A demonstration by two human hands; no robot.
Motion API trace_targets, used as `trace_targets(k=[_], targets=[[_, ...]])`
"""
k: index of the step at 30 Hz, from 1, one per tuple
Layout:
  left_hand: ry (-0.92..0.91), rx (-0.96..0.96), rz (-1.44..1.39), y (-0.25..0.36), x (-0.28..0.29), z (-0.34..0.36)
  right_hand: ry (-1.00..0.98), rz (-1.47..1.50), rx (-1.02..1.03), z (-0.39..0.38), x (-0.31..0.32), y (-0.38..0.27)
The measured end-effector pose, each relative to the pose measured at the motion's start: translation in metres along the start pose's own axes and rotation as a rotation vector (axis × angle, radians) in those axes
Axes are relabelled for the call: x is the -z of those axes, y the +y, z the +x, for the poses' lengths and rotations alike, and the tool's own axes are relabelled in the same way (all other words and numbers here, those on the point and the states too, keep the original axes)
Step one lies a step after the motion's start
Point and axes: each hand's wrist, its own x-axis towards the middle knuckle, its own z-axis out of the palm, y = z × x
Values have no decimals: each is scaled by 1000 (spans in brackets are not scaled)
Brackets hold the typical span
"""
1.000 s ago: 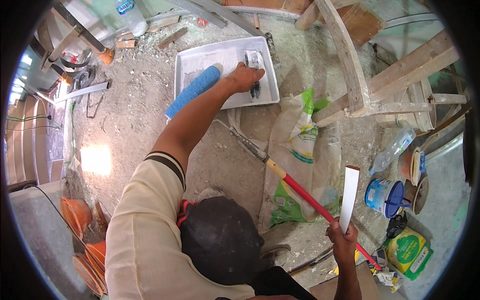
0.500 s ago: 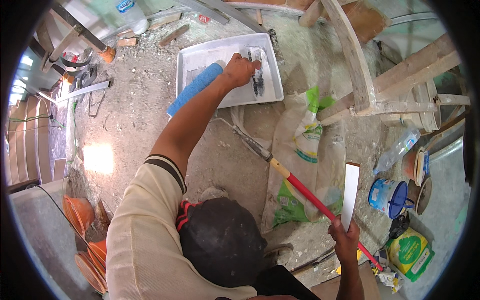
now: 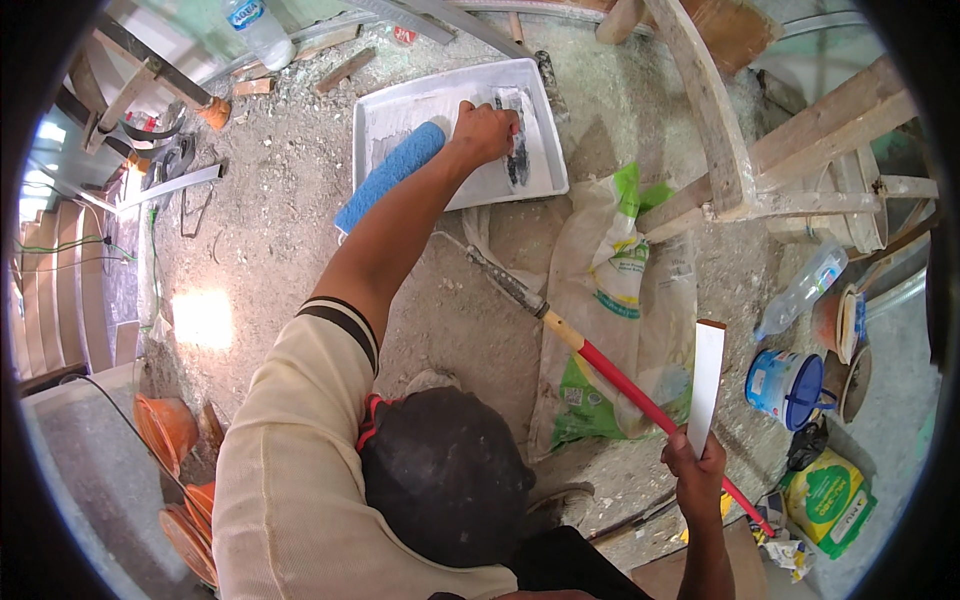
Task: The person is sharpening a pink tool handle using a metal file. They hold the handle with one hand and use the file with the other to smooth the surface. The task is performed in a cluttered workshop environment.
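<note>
My left hand (image 3: 485, 133) reaches into a white rectangular paint tray (image 3: 550, 185), fingers curled down over its coated floor. Whatever its fingers may hold is hidden. Dark streaks (image 3: 518, 150) mark the coating beside it. A blue fluffy paint roller (image 3: 390, 178) lies across the tray's left side, under my forearm. Its wire frame leads to a long handle (image 3: 620, 385), wooden near the frame and red further down. At the lower right, my right hand (image 3: 695, 465) is closed around the red handle and a flat white strip (image 3: 707, 375), which points upward.
A whitish and green sack (image 3: 590, 400) lies beneath the handle. Wooden framing (image 3: 735, 170) stands at upper right. Right of me are a clear bottle (image 3: 800, 290), a blue bucket (image 3: 780, 385) and a yellow-green bag (image 3: 830, 500). Orange bowls (image 3: 165, 430) sit at lower left.
The view has shifted slightly. My left hand's fingers have drawn a little further in over the tray. My right hand keeps its hold on the handle and strip.
</note>
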Motion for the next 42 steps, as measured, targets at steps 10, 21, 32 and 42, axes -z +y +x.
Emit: trace_targets(k=[10, 21, 32, 42], targets=[[-61, -12, 53, 1, -12, 7, 12, -12, 55, 6, 1, 11], [10, 177, -362, -28, 16, 5, 35, -33, -25, 8, 3, 16], [116, -20, 135, 14, -13, -28, 18, -52, 4, 16, -2, 5], [0, 193, 170, 35, -8, -11, 13, -47, 5, 12, 3, 18]])
